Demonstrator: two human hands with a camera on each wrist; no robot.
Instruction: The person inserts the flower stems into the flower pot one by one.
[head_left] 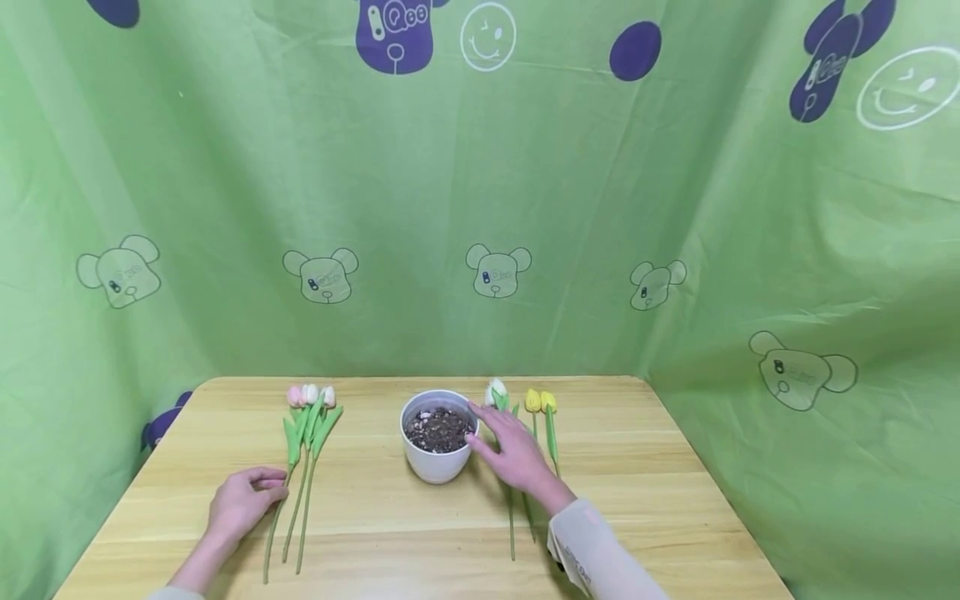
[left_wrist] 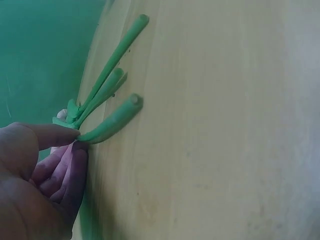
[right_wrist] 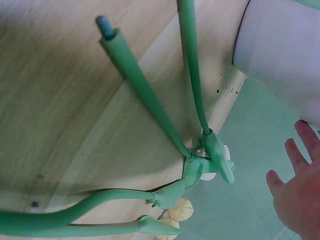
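A left hand pinches the stem of the leftmost tulip near the table's left edge, while the right hand, fingers extended and spread, touches a soil-filled white pot by the far edge's middle. Yellow tulips lie toward the far right corner.

The green cloth has a purple bear with "Qee" on it in white letters. The pale bear heads seem to say it too. Letters on the right sleeve are too small to read.
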